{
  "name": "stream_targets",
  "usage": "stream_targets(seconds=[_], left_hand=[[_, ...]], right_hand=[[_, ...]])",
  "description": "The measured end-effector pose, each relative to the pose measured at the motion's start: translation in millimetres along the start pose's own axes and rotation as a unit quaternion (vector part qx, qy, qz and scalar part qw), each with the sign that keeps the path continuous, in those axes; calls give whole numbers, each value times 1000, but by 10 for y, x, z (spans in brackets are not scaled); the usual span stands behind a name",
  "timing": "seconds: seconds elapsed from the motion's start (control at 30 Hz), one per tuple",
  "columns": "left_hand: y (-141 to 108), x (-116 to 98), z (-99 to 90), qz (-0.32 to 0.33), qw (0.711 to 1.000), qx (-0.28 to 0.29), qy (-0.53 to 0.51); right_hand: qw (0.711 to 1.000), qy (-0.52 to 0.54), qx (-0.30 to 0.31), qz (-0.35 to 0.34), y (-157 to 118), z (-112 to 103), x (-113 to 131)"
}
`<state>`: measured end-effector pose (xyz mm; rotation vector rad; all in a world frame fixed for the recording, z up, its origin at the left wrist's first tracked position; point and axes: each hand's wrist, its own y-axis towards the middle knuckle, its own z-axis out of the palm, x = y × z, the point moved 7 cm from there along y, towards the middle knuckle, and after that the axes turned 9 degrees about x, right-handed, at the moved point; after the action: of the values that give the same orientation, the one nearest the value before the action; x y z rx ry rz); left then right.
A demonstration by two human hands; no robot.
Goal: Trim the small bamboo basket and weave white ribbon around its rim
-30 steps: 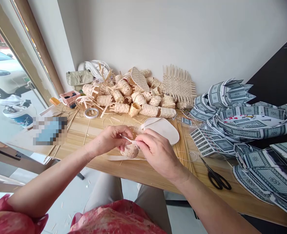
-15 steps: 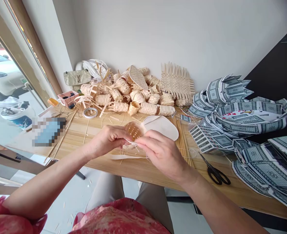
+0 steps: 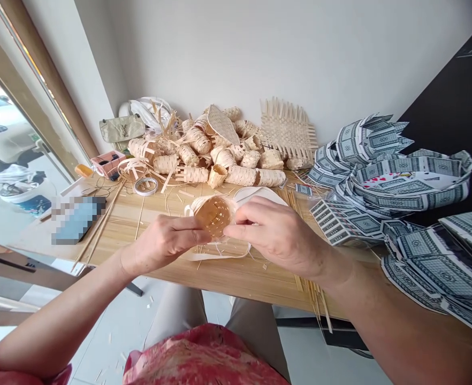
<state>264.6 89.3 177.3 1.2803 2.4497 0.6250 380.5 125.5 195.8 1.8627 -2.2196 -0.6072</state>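
We are holding a small woven bamboo basket (image 3: 213, 215) in the curled fingers of our left hand (image 3: 161, 243) and right hand (image 3: 280, 235), with woven baskets (image 3: 204, 149) heaped at twelve o'clock.

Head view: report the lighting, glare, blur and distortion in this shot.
Head view: soft, even daylight on the white wall, with no hard shadows; the window at left is the brightest area; a pixelated block hides whatever lies there; the wide lens slants and bends the table edge; the left hand, right hand and woven basket look sharp.
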Motion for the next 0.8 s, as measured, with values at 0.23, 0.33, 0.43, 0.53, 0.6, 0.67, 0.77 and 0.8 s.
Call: stream_targets(seconds=[0.23, 0.33, 0.43, 0.53, 0.6, 0.67, 0.77, 0.8], left_hand=[[2, 33, 24, -5, 1000, -3, -16], [1, 48, 50, -7, 1000, 1, -30], [22, 82, 75, -23, 997, 12, -77], [68, 134, 114, -45, 987, 31, -152], [103, 168, 146, -51, 977, 41, -203], [132, 206, 187, -58, 965, 53, -252], [158, 239, 258, -68, 945, 75, -312], [163, 239, 278, -69, 939, 82, -326]], right_hand=[[1000, 15, -5, 5, -28, 7, -3], [1000, 22, -1, 4, -33, 20, -7], [999, 32, -3, -6, -32, 27, -24], [997, 72, 5, -24, -13, 50, -76], [992, 118, 14, -31, 7, 70, -136], [985, 169, 25, -37, 24, 93, -196], [973, 223, 39, -44, 27, 127, -249], [970, 235, 40, -48, 21, 134, -253]])
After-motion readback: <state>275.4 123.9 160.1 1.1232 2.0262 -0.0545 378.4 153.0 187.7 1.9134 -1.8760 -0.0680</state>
